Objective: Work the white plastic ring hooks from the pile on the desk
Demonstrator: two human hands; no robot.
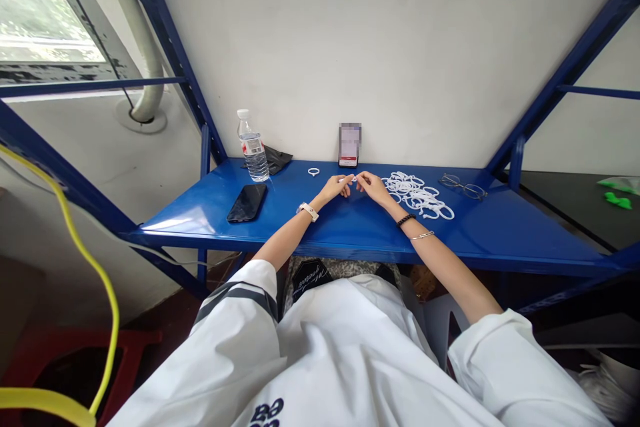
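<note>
My left hand (337, 188) and my right hand (373, 187) meet over the middle of the blue table, fingertips almost touching. Both pinch a small white piece (355, 179) that looks like cord; most of it is covered by the fingers. Just right of my right hand lies a tangled pile of white cord loops (430, 200). A single white loop (313, 172) rests apart, beyond my left hand.
A phone (349, 145) leans upright against the wall behind my hands. On the left stand a water bottle (255, 157), a black pouch (277, 159) and a dark phone lying flat (247, 203). Eyeglasses (463, 187) lie right of the pile. Blue frame posts slope up at both sides.
</note>
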